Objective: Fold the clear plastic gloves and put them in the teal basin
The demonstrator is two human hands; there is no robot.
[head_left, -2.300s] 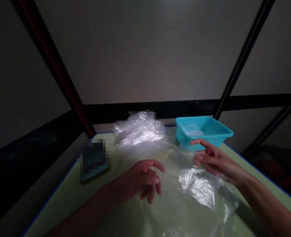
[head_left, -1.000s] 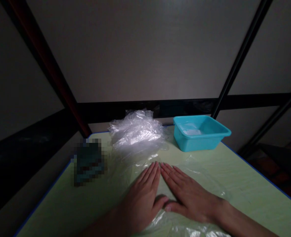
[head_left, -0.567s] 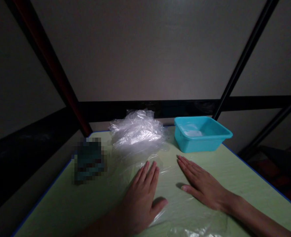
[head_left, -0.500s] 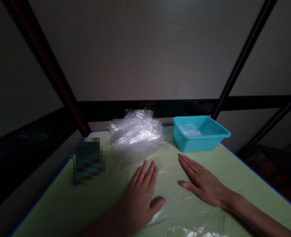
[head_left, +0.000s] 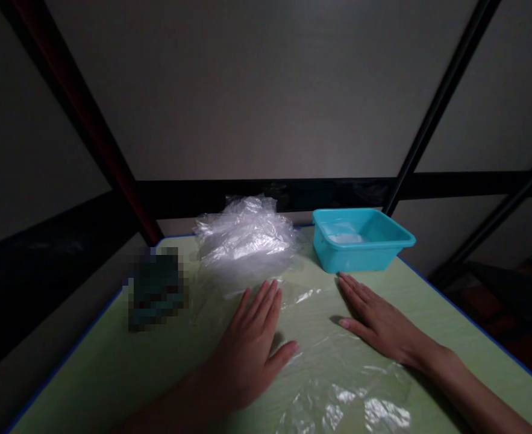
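A clear plastic bag (head_left: 338, 367) lies spread over the table, crinkled at its near end. My left hand (head_left: 250, 352) rests palm down at its left side, fingers stretched out and thumb apart. On the right, my right hand (head_left: 378, 319) lies flat with fingers extended, just in front of the blue basin and along the bag's right edge. Neither hand grips anything. Beyond my left fingertips sits a heap of crumpled clear plastic bags (head_left: 250, 241). The thin film makes the bag's far outline hard to follow.
The light green table (head_left: 89, 374) has a blue edge. At the back right stands a turquoise basin (head_left: 356, 256) with something whitish inside. A pixelated dark green object (head_left: 156, 289) lies at the left. A panelled wall (head_left: 266, 90) rises behind the table.
Both hands have slid slightly forward over the table, still flat. More of the crinkled near part of the plastic shows. The camera view has shifted a little.
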